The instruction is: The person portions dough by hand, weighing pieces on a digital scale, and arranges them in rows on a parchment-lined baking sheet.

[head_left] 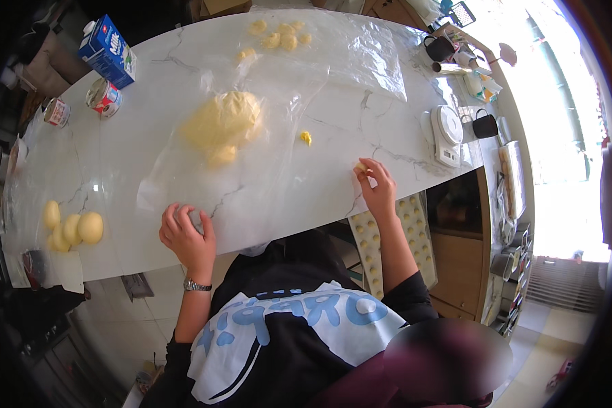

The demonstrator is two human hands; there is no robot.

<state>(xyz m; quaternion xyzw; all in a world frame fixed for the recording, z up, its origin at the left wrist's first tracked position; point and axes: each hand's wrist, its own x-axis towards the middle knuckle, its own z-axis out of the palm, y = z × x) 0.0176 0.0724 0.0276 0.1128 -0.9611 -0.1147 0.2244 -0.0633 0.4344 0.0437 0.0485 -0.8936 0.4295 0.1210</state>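
Note:
My right hand (379, 189) pinches a small piece of pale yellow dough (360, 166) just above the table near its front edge. Palm down on the table's near side, my left hand (188, 236) rests with its fingers apart, holding nothing. Beyond it a large lump of yellow dough (231, 117) lies under a clear plastic sheet (162, 178). A small bright yellow bit (306, 138) sits on the marble-patterned table (333, 183) between the lump and my right hand.
Several smooth dough balls (90, 228) rest at the left; rough dough pieces (288, 42) lie at the far side. A tray of small dough balls (369, 248) stands below the right edge. A kitchen scale (447, 134), black mug (485, 125), blue carton (107, 53) and cans (104, 98) are around.

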